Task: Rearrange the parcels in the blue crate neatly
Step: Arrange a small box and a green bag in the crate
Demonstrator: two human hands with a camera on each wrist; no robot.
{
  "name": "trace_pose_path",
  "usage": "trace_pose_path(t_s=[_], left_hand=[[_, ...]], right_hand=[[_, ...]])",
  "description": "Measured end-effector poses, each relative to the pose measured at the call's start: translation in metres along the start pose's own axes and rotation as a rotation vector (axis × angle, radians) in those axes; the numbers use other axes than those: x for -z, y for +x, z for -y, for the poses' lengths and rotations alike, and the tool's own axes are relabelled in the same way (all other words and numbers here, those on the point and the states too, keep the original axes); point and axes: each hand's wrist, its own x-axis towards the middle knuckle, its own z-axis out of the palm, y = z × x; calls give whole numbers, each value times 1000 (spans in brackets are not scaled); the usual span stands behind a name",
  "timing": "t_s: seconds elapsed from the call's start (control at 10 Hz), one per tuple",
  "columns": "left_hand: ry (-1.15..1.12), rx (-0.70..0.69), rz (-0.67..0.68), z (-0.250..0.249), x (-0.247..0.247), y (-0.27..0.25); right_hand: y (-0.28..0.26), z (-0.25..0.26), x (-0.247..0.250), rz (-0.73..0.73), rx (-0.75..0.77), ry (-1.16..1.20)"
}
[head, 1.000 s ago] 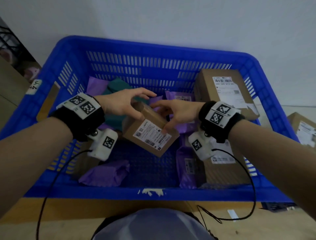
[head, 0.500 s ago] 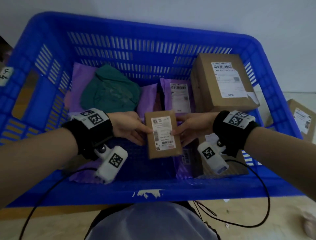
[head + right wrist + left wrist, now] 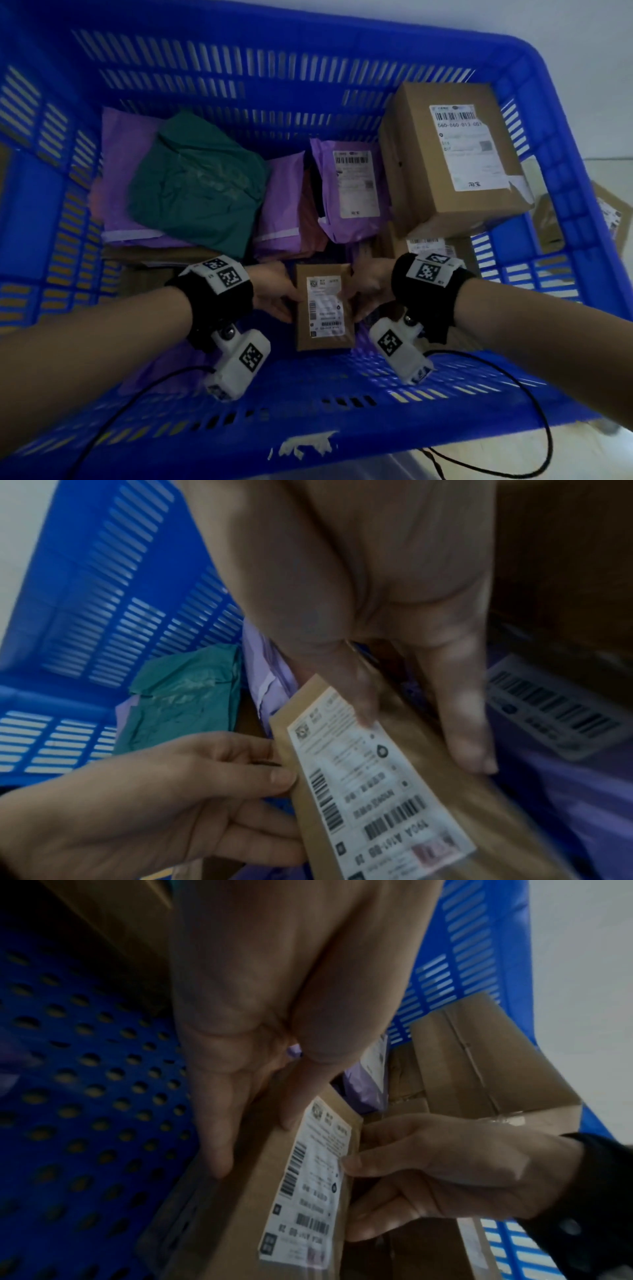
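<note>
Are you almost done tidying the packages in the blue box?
Partly. The green bag and purple bags already lie side by side at the back. Both hands, left hand and right hand, hold a small brown box. It still needs placing.

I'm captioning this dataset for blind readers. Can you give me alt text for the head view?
Both hands, left hand and right hand, hold a small brown box, label up, low inside a blue crate. Behind it lie purple mailers, a green bag and a large brown box.
</note>
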Motion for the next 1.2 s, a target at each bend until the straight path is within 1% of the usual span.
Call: trace_pose_path(t_s=[0.1,0.2,0.3,0.4,0.5,0.6,0.7,0.8,0.9,1.0,1.1,1.2], left_hand=[[13,22,21,4,-1,13],[31,37,53,7,1,22],[68,74,129,9,6,23],[86,83,160,11,12,23],[117,89,153,11,13,20],[233,66,86,4,16,9],[351,-59,-36,-11,27,-8],[293,-215,-142,-27,54,-28],[184,-384,-367,-45,88,-53],[260,-524,-662,-53,126,-75],[484,-516,-957,-43,158,-90],[566,-406,-1055,-26,171,-96]], right_hand=[[8,3,-3,-89,-12,-112],[15,8,-6,-142,-3,-228],[14,16,-10,-103,-51,-289],[14,19,-8,-122,-45,-284],[4,21,-10,-146,-58,-240],[-14,35,-3,-103,112,-600],[-25,43,2,-174,137,-435],[-32,61,5,-302,227,-348],[-27,87,-6,-281,428,-174],[-13,111,-27,-249,522,7],[1,129,-49,-251,557,141],[16,140,-62,-251,509,204]])
